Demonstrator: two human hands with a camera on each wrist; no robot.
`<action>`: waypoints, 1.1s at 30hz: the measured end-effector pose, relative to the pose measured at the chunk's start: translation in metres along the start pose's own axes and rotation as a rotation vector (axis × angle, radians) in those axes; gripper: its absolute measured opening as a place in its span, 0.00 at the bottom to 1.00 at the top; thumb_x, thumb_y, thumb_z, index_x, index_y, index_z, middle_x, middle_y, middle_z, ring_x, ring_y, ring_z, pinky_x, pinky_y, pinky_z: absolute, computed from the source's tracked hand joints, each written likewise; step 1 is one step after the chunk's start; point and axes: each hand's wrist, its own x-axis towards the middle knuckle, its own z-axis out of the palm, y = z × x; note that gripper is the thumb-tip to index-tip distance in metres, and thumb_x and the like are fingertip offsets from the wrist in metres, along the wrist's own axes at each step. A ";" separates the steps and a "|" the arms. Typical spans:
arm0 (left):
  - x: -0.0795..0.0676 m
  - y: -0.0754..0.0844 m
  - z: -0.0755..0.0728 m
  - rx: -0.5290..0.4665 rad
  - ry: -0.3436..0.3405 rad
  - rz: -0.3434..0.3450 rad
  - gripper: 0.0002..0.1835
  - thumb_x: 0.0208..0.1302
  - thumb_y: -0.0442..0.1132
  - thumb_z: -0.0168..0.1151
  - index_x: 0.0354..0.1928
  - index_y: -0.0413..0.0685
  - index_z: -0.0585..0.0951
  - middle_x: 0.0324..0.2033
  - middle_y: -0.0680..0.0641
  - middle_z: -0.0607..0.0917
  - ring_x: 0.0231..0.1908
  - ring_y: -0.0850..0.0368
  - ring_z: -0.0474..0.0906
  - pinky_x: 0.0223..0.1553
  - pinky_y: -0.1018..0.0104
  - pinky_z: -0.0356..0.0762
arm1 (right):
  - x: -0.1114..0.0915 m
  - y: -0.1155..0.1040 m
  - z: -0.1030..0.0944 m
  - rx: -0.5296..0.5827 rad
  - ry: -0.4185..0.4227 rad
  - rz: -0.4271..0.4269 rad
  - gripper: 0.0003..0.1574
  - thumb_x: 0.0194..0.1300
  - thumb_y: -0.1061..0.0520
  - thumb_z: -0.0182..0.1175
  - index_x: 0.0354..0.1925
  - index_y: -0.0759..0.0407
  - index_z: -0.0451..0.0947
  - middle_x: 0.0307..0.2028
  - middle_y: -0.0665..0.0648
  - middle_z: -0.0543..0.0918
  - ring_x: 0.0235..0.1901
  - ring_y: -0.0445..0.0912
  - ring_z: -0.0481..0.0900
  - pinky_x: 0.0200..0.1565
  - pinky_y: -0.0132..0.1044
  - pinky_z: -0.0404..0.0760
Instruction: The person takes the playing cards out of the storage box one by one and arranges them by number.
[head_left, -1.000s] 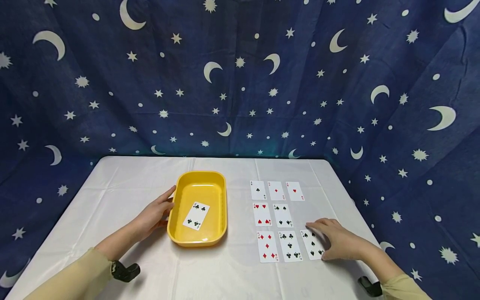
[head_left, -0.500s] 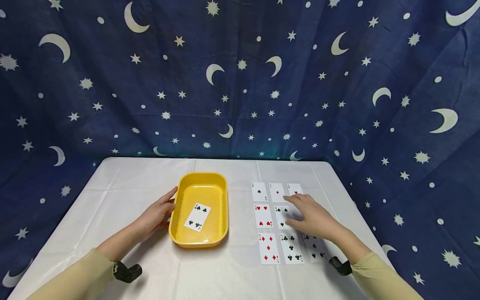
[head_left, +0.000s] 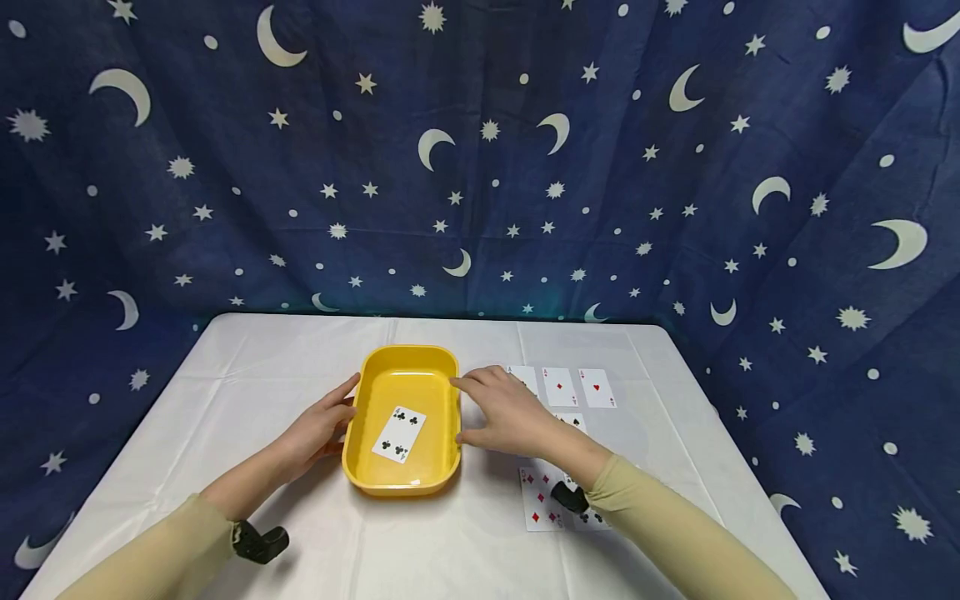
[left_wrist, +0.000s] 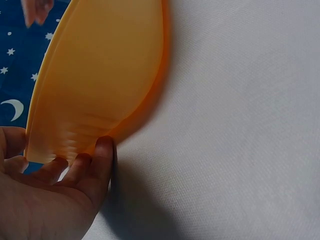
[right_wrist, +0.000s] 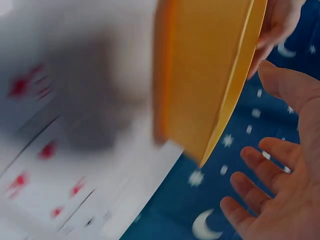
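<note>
A yellow tray [head_left: 405,485] lies on the white-covered table with a four of clubs card [head_left: 399,434] inside. My left hand [head_left: 315,429] grips its left side; in the left wrist view the fingertips press the outer wall below the rim. At the tray's right edge, my right hand [head_left: 510,412] has its thumb and fingers spread, palm toward the tray. The right wrist view shows those fingers apart, holding nothing. Beside and below that arm lie rows of playing cards: ace of diamonds [head_left: 559,387], ace of hearts [head_left: 597,388] and five of diamonds [head_left: 537,500]. Other cards are partly or wholly hidden.
The table [head_left: 300,350] has a white cloth. Behind it hangs a dark blue curtain [head_left: 480,275] with moons and stars. A black wrist camera [head_left: 258,542] sits on the left forearm, and another wrist camera [head_left: 570,497] on the right, above the cards.
My right hand has left the five of spades and crossed left over the cards to the tray's right edge. My left hand and the tray keep their places.
</note>
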 end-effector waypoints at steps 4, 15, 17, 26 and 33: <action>0.001 0.000 0.000 0.000 0.003 -0.003 0.37 0.78 0.40 0.44 0.83 0.66 0.46 0.78 0.35 0.54 0.68 0.38 0.67 0.58 0.48 0.78 | 0.023 -0.023 0.008 -0.059 -0.058 -0.033 0.56 0.56 0.31 0.71 0.75 0.51 0.67 0.67 0.53 0.74 0.66 0.50 0.66 0.68 0.49 0.66; 0.001 -0.002 0.000 -0.028 -0.026 0.007 0.37 0.78 0.39 0.44 0.83 0.65 0.46 0.78 0.34 0.54 0.69 0.38 0.67 0.56 0.49 0.80 | 0.063 -0.052 0.040 -0.202 -0.230 0.011 0.62 0.48 0.15 0.64 0.69 0.53 0.74 0.62 0.52 0.76 0.63 0.51 0.67 0.71 0.47 0.60; 0.001 -0.002 0.000 -0.031 -0.033 0.009 0.37 0.78 0.39 0.44 0.83 0.65 0.46 0.78 0.34 0.54 0.69 0.38 0.67 0.56 0.49 0.80 | 0.067 -0.054 0.047 -0.238 -0.248 0.027 0.62 0.46 0.14 0.63 0.65 0.53 0.76 0.59 0.52 0.77 0.62 0.50 0.68 0.72 0.49 0.58; 0.001 -0.001 -0.001 -0.030 -0.032 0.018 0.37 0.78 0.39 0.44 0.83 0.64 0.46 0.78 0.34 0.54 0.69 0.38 0.66 0.56 0.50 0.79 | 0.076 -0.058 0.063 -0.323 -0.277 0.077 0.60 0.43 0.12 0.63 0.59 0.52 0.80 0.53 0.53 0.78 0.60 0.51 0.69 0.73 0.56 0.55; 0.001 -0.002 -0.002 -0.018 -0.014 0.007 0.37 0.78 0.40 0.45 0.83 0.66 0.47 0.78 0.35 0.55 0.69 0.38 0.67 0.57 0.50 0.79 | 0.078 -0.057 0.065 -0.334 -0.266 0.058 0.52 0.46 0.17 0.67 0.58 0.49 0.80 0.53 0.52 0.77 0.60 0.51 0.69 0.72 0.56 0.56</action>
